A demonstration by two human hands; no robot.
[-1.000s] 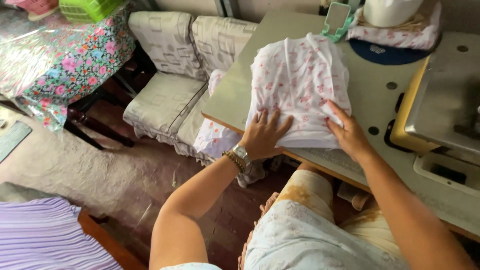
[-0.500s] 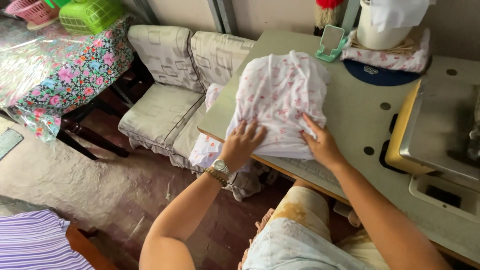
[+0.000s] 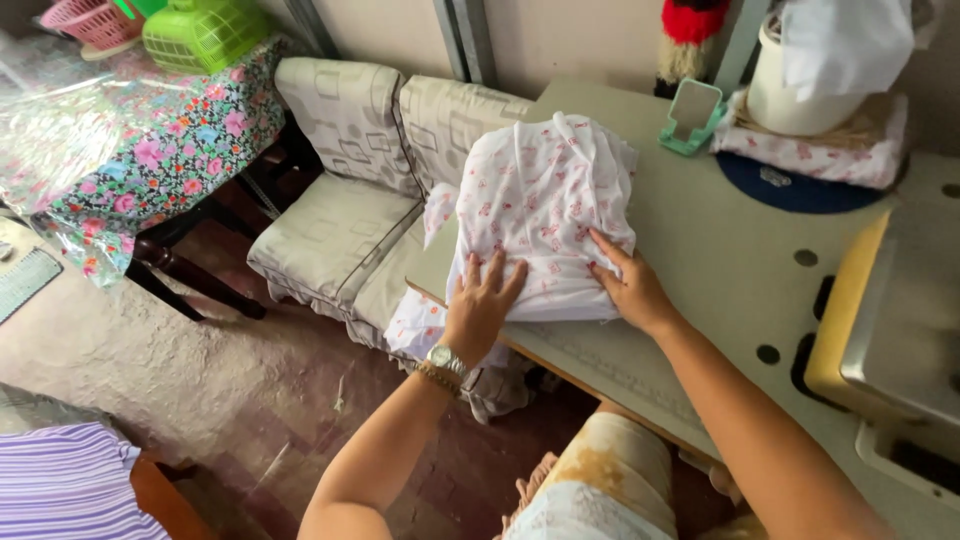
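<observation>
The folded cloth (image 3: 545, 215) is white with small pink flower prints, and it lies as a thick bundle at the left edge of the pale green surface (image 3: 720, 270). Its near edge is straight, and its far end is rumpled with loose folds. One flap hangs over the left edge of the surface. The left hand (image 3: 482, 305) lies flat on the near left corner of the cloth, fingers spread, with a watch on the wrist. The right hand (image 3: 628, 285) presses flat on the near right corner, fingers together. Both hands are open and clamp nothing. More printed fabric (image 3: 420, 325) hangs under the edge, partly hidden by the left hand. At the right a sewing machine (image 3: 890, 320) is cut off by the frame.
</observation>
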